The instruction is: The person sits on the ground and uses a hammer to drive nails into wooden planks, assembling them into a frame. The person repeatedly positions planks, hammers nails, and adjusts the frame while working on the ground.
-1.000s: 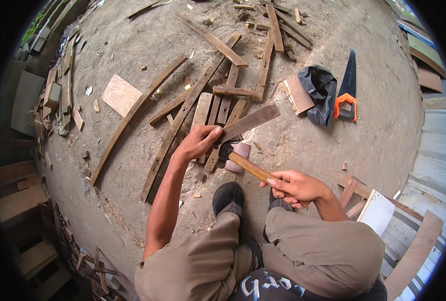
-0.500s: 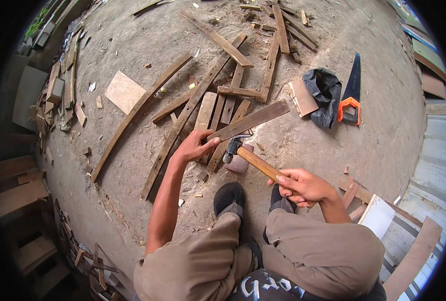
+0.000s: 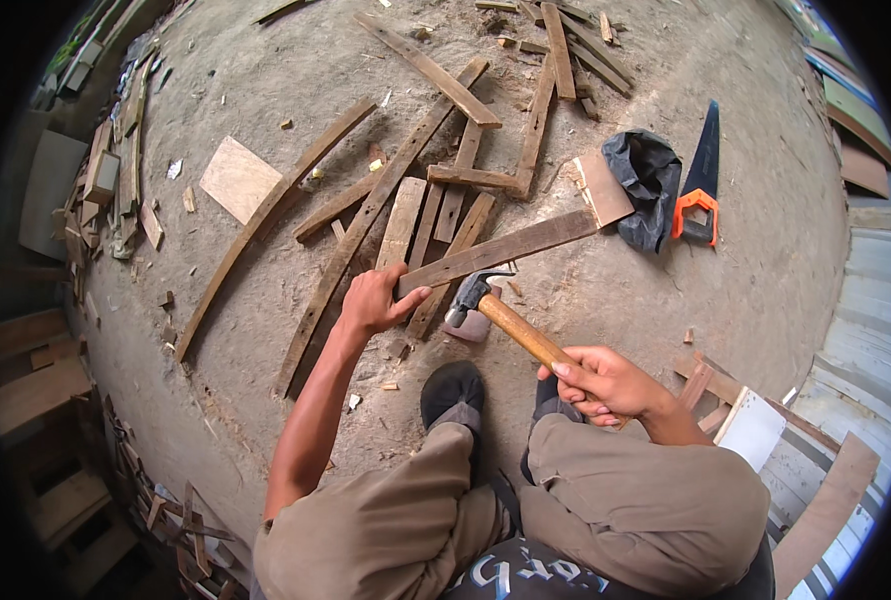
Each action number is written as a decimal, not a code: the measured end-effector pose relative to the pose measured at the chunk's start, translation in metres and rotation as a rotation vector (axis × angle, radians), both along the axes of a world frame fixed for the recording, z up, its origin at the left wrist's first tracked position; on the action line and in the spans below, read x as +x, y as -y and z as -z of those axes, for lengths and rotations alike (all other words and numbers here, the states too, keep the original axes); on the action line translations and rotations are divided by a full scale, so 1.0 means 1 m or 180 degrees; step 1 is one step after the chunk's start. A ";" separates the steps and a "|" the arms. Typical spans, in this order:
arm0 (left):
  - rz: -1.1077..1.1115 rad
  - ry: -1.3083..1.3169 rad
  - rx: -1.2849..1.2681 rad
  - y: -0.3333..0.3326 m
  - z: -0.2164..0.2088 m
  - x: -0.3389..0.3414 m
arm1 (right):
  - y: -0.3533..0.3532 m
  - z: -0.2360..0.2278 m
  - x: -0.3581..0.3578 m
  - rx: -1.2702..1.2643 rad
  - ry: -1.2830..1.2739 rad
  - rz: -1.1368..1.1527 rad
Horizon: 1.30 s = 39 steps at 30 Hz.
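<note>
Here a long, flat, dark-brown wooden slat [image 3: 505, 248] is clamped at one end in the left hand [image 3: 373, 300]; with its length unheld beyond, it could be twisted loose by a knock. Right of that hand, a wooden-handled, black-metal claw hammer [image 3: 525, 332] is gripped by the right hand [image 3: 602, 384]; should its head [image 3: 472, 292] glance off, the left thumb [image 3: 415, 301] might be struck.

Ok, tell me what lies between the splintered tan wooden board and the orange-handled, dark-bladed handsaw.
A crumpled black bag lies between the board and the handsaw, as the head view shows.
</note>
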<state>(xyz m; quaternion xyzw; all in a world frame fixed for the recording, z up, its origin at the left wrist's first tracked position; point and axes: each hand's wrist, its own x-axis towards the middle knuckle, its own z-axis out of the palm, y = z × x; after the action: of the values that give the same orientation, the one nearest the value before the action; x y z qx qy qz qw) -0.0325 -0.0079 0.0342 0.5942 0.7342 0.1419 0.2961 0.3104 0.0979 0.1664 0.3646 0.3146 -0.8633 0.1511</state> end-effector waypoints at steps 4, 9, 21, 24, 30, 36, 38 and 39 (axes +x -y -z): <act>-0.0157 -0.0085 -0.0032 0.019 0.004 0.014 | 0.015 0.003 0.004 -0.0122 0.0098 0.0034; -0.0236 -0.0179 -0.0230 0.042 0.011 0.023 | 0.029 0.004 0.009 -0.0265 0.0224 0.0024; -0.0526 -0.0539 -0.0264 0.054 -0.018 0.022 | 0.031 -0.003 0.003 -0.0194 0.0173 -0.0163; -0.0672 -0.0419 -0.0337 0.062 -0.016 0.026 | 0.032 0.000 0.001 -0.0230 0.0194 -0.0210; -0.0821 -0.0426 -0.0446 0.080 -0.012 0.030 | 0.030 0.003 -0.005 -0.0247 0.0219 -0.0403; -0.0712 -0.0500 -0.0649 0.066 -0.012 0.019 | 0.014 0.010 -0.010 -0.0514 0.0164 -0.0402; -0.0871 -0.0431 -0.0421 0.057 -0.017 0.017 | 0.001 0.008 -0.012 -0.0396 0.0301 -0.0256; -0.0955 -0.0410 -0.0403 0.053 -0.021 0.020 | -0.004 0.007 -0.012 -0.0336 0.0367 -0.0182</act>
<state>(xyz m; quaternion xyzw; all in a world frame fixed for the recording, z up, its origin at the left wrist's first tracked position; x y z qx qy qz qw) -0.0124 -0.0611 0.0549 0.4660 0.8396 0.0996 0.2608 0.2981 0.1022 0.1592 0.3961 0.2697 -0.8516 0.2126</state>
